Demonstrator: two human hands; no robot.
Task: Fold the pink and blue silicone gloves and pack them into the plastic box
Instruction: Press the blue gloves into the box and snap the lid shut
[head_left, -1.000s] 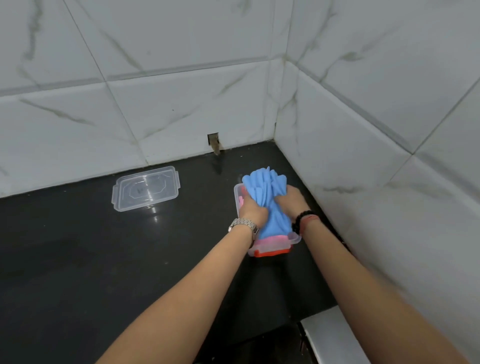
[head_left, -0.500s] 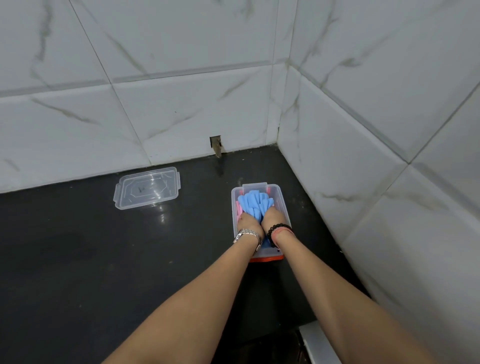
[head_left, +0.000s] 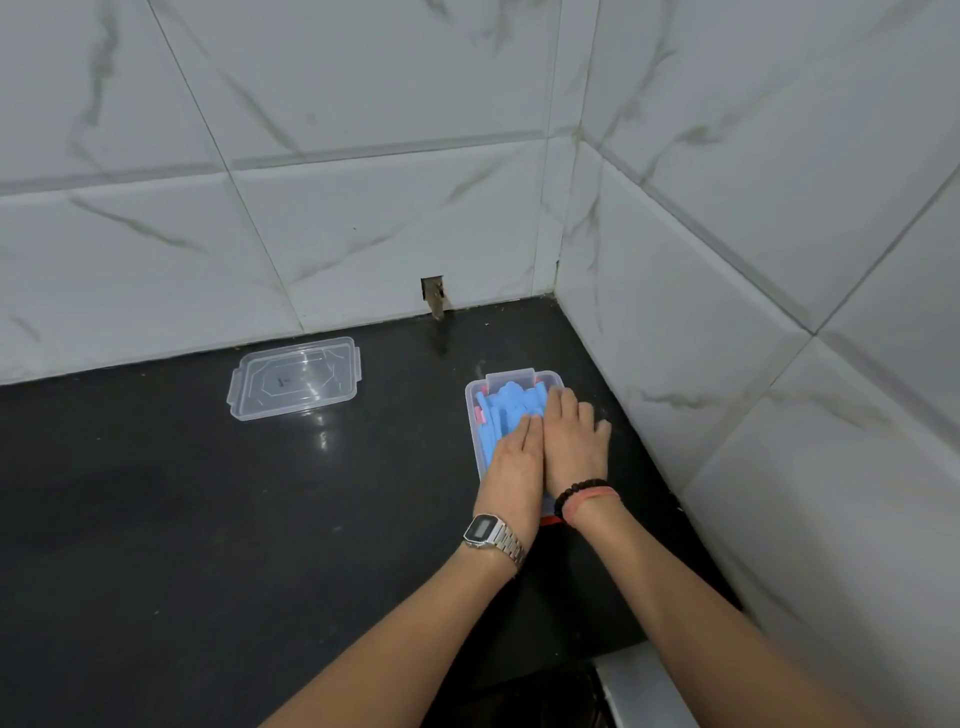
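A clear plastic box (head_left: 474, 410) sits on the black counter near the right wall. The blue silicone glove (head_left: 506, 413) lies flattened inside it, finger tips pointing to the back. Slivers of the pink glove (head_left: 479, 415) show at the box's left side under the blue one. My left hand (head_left: 511, 467), with a metal watch, presses flat on the blue glove. My right hand (head_left: 574, 436), with bead and pink bands, lies flat beside it, fingers spread over the glove and the box's right rim. The box's near end is hidden under my hands.
The clear lid (head_left: 295, 377) lies on the black counter (head_left: 182, 519) to the left, near the back wall. White marble tiles form the back wall and the right wall (head_left: 753, 312), close to the box. A metal edge (head_left: 639, 686) shows at bottom right.
The blue glove stood bunched up above the box in both hands; it went down into the box. Both hands have since opened and flattened on top of it.
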